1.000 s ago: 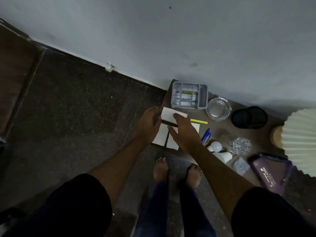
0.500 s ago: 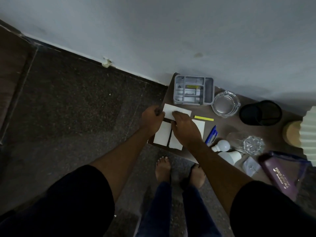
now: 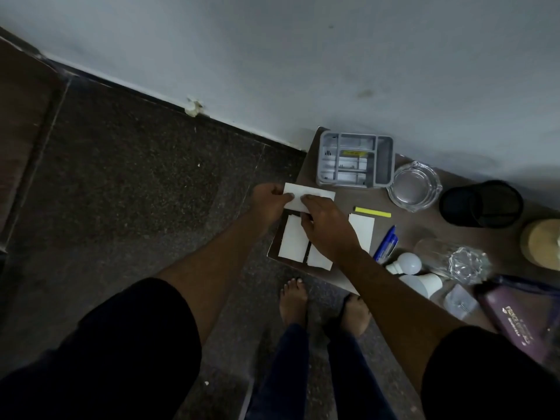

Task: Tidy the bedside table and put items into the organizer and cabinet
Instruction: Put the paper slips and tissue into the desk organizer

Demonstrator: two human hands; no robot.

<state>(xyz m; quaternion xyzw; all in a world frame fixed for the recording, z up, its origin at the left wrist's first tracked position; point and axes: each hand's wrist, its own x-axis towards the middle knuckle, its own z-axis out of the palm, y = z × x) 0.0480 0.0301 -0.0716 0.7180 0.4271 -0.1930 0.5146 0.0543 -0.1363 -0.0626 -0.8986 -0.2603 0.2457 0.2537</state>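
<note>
A white paper card is lifted slightly at the left end of the brown bedside table. My left hand pinches its left edge and my right hand grips its lower edge. Three more white cards lie flat below: one at the left, one partly under my right wrist, one to the right. The grey divided organizer stands just beyond the held card, against the wall, with small items in its compartments.
On the table lie a yellow highlighter, a blue pen, two white bulbs, a glass ashtray, a black mesh cup, a tipped glass, a purple pouch and a lamp base. My bare feet stand on dark floor.
My left hand has closed onto the top card's left edge and both hands now hold it raised off the table. The view shifted slightly left and up.
</note>
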